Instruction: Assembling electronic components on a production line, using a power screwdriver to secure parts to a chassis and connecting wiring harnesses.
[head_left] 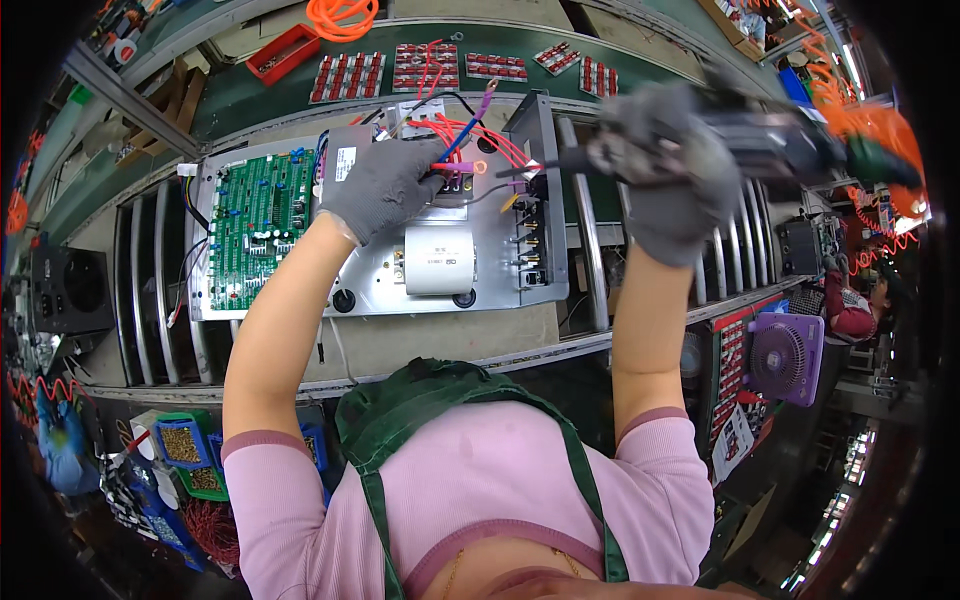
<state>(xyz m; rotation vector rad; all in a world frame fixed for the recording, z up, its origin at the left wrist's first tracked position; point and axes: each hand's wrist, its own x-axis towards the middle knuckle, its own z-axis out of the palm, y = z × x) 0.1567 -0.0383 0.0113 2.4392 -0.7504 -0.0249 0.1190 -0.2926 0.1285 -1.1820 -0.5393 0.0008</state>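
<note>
Tool (pixel 785 150) sits gripped in the right hand (pixel 680 172); the left hand (pixel 388 182) is beside a blue wire (pixel 464 138), finger closure unclear

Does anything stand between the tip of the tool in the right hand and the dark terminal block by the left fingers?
Yes: in this view, the purple-sleeved ring lug lies between the blurred tool in the right hand and the terminal block. Height cannot be judged.
</note>
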